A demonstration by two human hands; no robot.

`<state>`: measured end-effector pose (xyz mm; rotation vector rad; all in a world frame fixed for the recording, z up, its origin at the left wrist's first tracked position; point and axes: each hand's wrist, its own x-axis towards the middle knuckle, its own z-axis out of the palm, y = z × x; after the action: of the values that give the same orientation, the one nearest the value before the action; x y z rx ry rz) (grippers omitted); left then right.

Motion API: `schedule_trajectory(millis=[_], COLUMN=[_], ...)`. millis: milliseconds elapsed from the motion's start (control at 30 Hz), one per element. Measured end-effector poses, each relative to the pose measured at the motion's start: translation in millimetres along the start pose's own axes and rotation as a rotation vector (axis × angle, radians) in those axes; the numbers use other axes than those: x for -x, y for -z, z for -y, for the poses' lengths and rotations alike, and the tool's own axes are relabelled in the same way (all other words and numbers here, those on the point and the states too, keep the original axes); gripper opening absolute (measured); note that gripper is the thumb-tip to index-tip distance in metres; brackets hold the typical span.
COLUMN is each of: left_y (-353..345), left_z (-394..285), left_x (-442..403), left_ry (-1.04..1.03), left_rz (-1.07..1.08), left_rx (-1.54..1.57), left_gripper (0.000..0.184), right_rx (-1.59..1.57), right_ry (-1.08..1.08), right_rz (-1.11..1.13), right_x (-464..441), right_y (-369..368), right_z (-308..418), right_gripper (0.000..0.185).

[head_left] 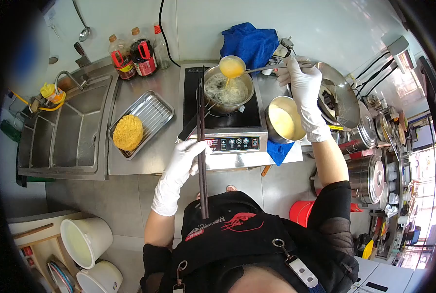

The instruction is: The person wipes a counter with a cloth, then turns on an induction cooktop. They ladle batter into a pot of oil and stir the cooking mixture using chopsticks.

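My right hand (303, 93), in a white glove, is closed on the long handle of a ladle (232, 66). The ladle's bowl holds yellow liquid, tilts over a saucepan (249, 97), and lets a thin yellow stream fall into it. Bubbling, foamy liquid fills the saucepan, which sits on an induction cooker (190, 80). Long dark chopsticks (203, 180) are gripped upright in my gloved left hand (179, 163), in front of the cooker. Their upper ends pass beside the saucepan's left rim. The saucepan's black handle (187, 128) points toward my left hand. Below my right hand stands a pot (271, 126) of yellow liquid.
Left of the cooker, a metal tray (163, 104) holds a round yellow crumbly cake (128, 133). Bottles (145, 57) stand by the wall, beside a double sink (103, 122). A blue cloth (249, 44) lies behind the cooker; a wide pan (347, 110) sits at right.
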<state>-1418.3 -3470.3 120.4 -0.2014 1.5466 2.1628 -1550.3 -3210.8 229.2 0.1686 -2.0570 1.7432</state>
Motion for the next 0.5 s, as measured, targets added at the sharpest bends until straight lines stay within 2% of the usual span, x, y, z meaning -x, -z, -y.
schedule_trajectory(millis=[500], left_y=[1.6], left_z=[0.5], left_x=[-1.8], left_ry=[-0.035], left_rz=[0.024], left_rx=[0.001], left_gripper=[0.020], right_rx=[-0.018], right_ry=[0.005], right_rz=[-0.004], right_x=[0.8], right_y=[-4.0], right_z=[0.1], right_gripper=[0.020])
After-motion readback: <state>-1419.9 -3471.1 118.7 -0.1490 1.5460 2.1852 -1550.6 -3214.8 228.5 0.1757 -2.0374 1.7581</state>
